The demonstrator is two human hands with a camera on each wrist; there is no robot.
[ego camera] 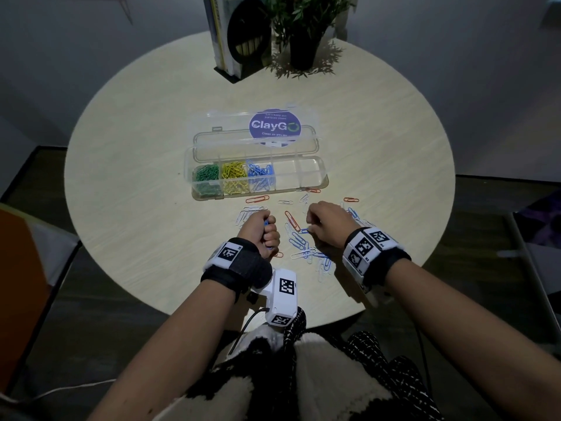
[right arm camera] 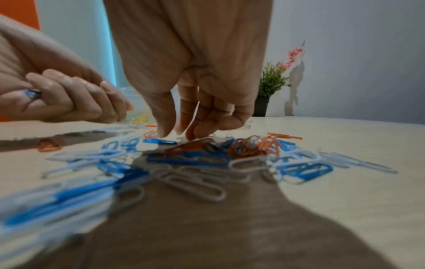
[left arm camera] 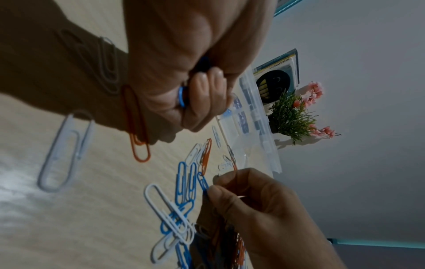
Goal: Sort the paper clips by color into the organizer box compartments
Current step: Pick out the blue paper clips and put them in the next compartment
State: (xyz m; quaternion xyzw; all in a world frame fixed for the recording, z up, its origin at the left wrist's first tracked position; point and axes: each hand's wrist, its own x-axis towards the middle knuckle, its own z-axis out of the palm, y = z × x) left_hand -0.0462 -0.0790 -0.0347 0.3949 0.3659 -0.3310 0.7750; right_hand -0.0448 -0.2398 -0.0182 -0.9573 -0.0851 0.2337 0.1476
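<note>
Left hand is fisting blue clips, right hand is pinching one blue clip near the organizer box; tangled neighbors risk dragging along.

At the far edge of my round table stands a potted plant in a dark pot, with pink blossoms showing in the left wrist view. Just beside it on the left I see upright books in a black holder.
</note>
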